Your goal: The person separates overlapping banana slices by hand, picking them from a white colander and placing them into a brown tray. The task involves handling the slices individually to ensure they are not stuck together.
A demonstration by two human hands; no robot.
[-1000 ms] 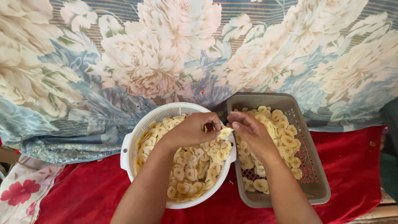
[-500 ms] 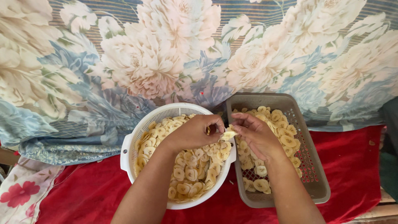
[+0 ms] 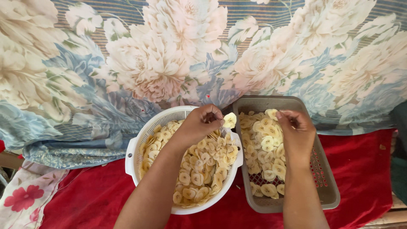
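Over the white colander: left hand pinching one banana slice; right hand above grey tray, fingers curled, seemingly empty. Better separated gently, singly.

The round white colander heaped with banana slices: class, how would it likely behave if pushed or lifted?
The white colander looks wide and low, so probably slides on the red cloth rather than tipping. Heaped banana slices lie loose; tilting likely spills some. Thin perforated plastic may flex.
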